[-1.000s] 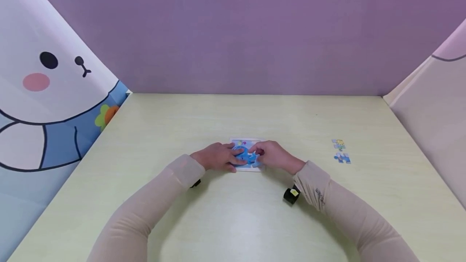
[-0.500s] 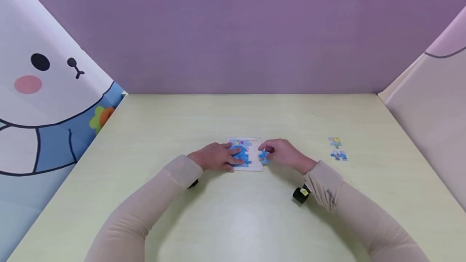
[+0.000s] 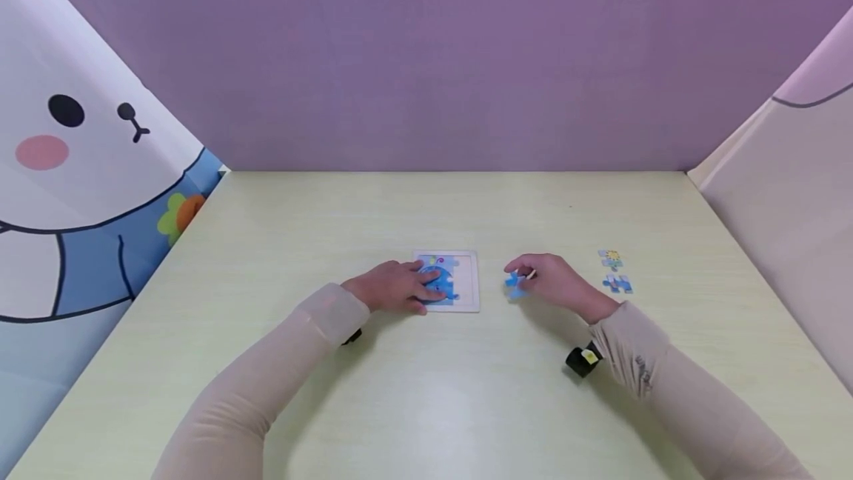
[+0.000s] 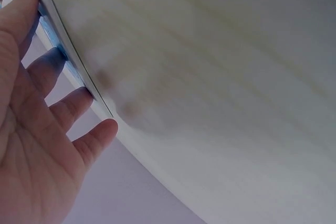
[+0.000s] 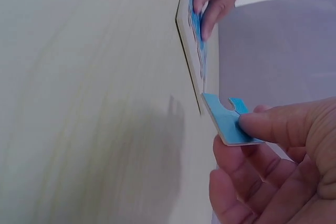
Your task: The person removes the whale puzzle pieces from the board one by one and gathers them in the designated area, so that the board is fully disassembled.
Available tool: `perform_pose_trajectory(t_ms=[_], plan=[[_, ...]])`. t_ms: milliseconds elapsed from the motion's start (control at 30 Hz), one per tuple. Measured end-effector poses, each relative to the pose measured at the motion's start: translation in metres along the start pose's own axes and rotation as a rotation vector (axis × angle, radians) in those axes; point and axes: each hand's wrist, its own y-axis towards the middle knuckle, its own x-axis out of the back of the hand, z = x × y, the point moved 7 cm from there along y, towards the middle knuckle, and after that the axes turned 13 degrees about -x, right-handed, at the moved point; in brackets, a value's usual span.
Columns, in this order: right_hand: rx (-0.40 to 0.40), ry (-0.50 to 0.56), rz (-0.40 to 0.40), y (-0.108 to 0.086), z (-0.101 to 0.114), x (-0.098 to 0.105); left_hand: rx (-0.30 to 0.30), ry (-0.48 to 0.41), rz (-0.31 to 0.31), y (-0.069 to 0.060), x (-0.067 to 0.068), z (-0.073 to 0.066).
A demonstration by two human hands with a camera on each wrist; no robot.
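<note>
My left hand [image 3: 393, 287] rests with spread fingers on the left part of a puzzle in a white frame [image 3: 470, 303]; in the left wrist view the hand [image 4: 44, 103] touches the frame's edge. The blue picture pieces [image 3: 448, 284] fill the left side of the frame, and its right side shows bare backing. To the right of the frame, my right hand [image 3: 556, 284] pinches a blue puzzle piece [image 3: 514, 286]. In the right wrist view, the thumb of the right hand [image 5: 283, 156] presses on this light-blue piece [image 5: 224, 120], held above the table.
Two small groups of puzzle pieces lie farther right on the table, one with a yellow flower [image 3: 611, 258] and one blue [image 3: 617, 284]. A purple wall [image 3: 453, 58] stands behind the table, with printed cloth panels at left [image 3: 87, 191] and right [image 3: 793, 169].
My right hand has moved right, away from the frame, carrying the blue piece out of it. The frame's right side is now uncovered. My left hand stays on the puzzle.
</note>
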Motion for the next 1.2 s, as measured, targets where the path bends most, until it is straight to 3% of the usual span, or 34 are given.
perform_pose_trajectory(t_ms=[167, 467, 700, 967, 1200], plan=[[-0.06, -0.01, -0.018, -0.005, -0.015, 0.009, 0.014, -0.027, 0.007, 0.0, -0.001, 0.0], [-0.136, -0.039, -0.066, -0.024, -0.048, 0.03, -0.017, -0.002, -0.009, 0.002, -0.001, 0.002], [-0.159, -0.043, -0.134, -0.045, -0.071, 0.049, -0.023, 0.056, -0.014, 0.002, 0.0, 0.0], [-0.189, -0.072, -0.16, -0.058, -0.087, 0.06, 0.001, 0.092, -0.012, 0.0, 0.001, 0.001], [-0.218, -0.1, -0.16, -0.067, -0.099, 0.068, -0.037, 0.184, -0.031, 0.001, 0.003, -0.005]])
